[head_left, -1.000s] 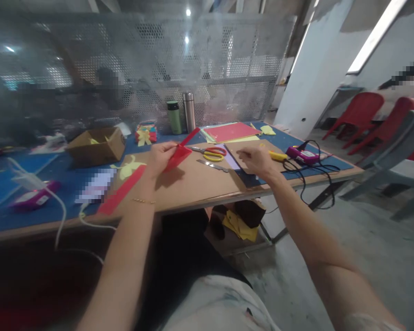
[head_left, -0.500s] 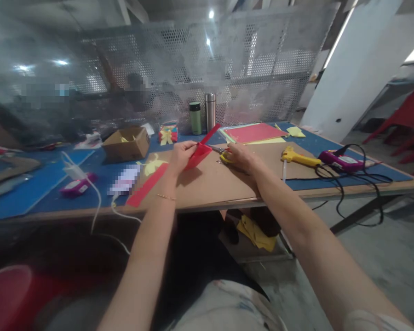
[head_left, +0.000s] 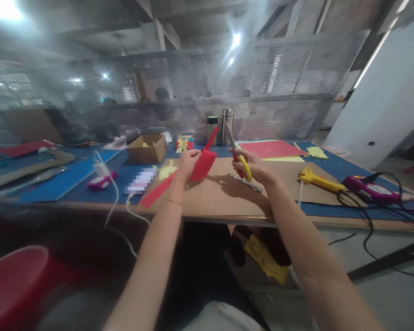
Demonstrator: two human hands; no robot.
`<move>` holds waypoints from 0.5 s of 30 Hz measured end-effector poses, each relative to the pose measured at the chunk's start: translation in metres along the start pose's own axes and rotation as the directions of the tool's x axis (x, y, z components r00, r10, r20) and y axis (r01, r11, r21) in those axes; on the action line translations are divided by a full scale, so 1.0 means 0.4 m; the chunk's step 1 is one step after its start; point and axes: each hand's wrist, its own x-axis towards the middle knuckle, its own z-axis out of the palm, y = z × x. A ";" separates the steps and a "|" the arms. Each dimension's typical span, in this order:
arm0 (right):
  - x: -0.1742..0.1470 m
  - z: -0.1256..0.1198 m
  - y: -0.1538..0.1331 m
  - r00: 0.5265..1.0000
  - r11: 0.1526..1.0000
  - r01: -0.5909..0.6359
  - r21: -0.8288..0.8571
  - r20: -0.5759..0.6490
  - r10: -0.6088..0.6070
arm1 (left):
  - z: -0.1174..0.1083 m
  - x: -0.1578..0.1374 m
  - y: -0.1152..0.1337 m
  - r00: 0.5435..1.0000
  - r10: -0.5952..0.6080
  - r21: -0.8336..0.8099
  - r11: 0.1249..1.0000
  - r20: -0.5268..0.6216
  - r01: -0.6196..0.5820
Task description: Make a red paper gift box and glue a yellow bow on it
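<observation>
My left hand (head_left: 189, 164) pinches the edge of a folded red paper piece (head_left: 203, 165), from which a narrow strip stands up at the top. In my right hand (head_left: 253, 165) is a pair of scissors (head_left: 243, 166) with yellow and red handles, blades pointing up and away, apart from the paper. Below the scissors a metal utility knife (head_left: 244, 182) lies on the brown cardboard (head_left: 221, 197). A flat red paper strip (head_left: 158, 189) rests by my left wrist, beside a pale yellow paper cutout (head_left: 168, 170).
A yellow glue gun (head_left: 319, 179) and a purple device with black cables (head_left: 370, 188) lie at right. Coloured sheets (head_left: 272, 149), two flasks (head_left: 227, 126) and a cardboard box (head_left: 146, 149) stand at the back. A phone (head_left: 141, 180) with a white cable lies left.
The scissors have moved away from the red paper and swung upward, uncovering the utility knife. My left hand still holds the paper, and the whole view has shifted.
</observation>
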 end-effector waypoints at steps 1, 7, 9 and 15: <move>0.004 0.005 0.002 1.000 1.000 -0.013 -0.005 0.016 0.013 | -0.001 0.003 -0.001 1.000 0.003 -0.009 1.000 -0.007 -0.003; 0.016 0.000 0.023 1.000 0.991 -0.004 -0.133 0.027 0.007 | -0.014 0.020 -0.013 1.000 0.020 -0.021 1.000 -0.018 -0.020; 0.010 -0.004 0.023 0.999 0.987 0.002 -0.162 0.048 0.006 | -0.016 0.020 -0.016 1.000 0.027 0.011 1.000 -0.009 -0.027; 0.001 -0.008 0.013 0.998 0.959 0.031 -0.281 0.054 -0.017 | -0.012 0.009 -0.013 0.994 0.064 0.070 0.995 0.083 -0.070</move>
